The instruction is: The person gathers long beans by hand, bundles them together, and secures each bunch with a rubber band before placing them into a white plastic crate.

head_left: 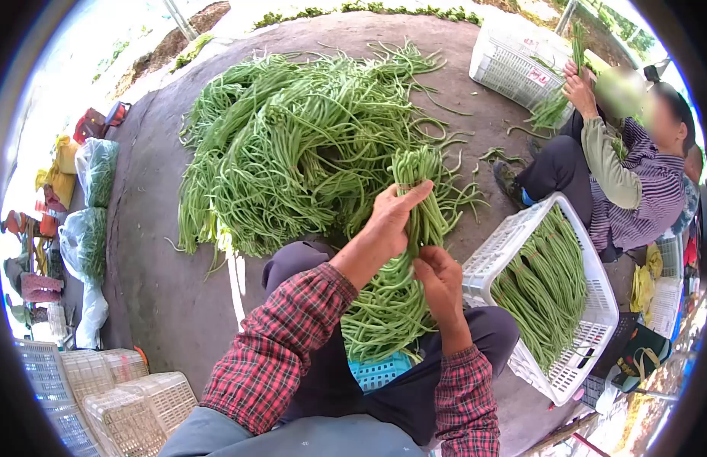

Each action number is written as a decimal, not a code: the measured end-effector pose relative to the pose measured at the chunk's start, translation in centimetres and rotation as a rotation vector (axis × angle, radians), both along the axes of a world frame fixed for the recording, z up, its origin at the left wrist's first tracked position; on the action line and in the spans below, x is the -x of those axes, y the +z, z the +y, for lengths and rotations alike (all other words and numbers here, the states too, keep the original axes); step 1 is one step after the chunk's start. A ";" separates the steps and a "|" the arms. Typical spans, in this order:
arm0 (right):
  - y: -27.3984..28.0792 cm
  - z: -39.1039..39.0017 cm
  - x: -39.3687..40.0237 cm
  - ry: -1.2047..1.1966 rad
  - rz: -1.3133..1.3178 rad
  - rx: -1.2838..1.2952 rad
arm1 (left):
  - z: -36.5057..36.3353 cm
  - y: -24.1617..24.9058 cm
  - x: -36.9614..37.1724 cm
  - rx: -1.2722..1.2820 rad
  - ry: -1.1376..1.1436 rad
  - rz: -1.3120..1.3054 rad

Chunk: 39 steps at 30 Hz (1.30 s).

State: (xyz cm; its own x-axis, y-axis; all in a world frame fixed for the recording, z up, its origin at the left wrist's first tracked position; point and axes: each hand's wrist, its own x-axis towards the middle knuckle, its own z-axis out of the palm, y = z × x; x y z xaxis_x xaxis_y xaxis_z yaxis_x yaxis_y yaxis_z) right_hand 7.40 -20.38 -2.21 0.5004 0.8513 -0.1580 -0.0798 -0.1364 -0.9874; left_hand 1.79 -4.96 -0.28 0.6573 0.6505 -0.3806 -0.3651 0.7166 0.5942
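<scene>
My left hand [393, 215] is wrapped around an upright bundle of green long beans [419, 164], its thumb lying across the stems. Just below, my right hand [439, 280] is closed with thumb and fingers pinched at the lower end of that bundle. More loose long beans [384, 327] lie between my legs, on a blue basket [378, 372]. A large heap of long beans [292, 145] spreads over the floor ahead. To my right, a white crate [601, 312] holds several tied bundles of long beans [542, 286].
A co-worker [635, 167] sits at the right, holding long beans beside another white crate [513, 65]. Stacked crates [140, 404] stand at lower left. Clear plastic bags of greens [85, 236] line the left side. Stray beans lie on the concrete floor [151, 259].
</scene>
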 end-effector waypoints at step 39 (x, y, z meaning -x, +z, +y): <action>0.8 1.1 -3.2 0.130 -0.096 -0.163 | -1.8 1.7 1.7 -0.588 -0.313 0.159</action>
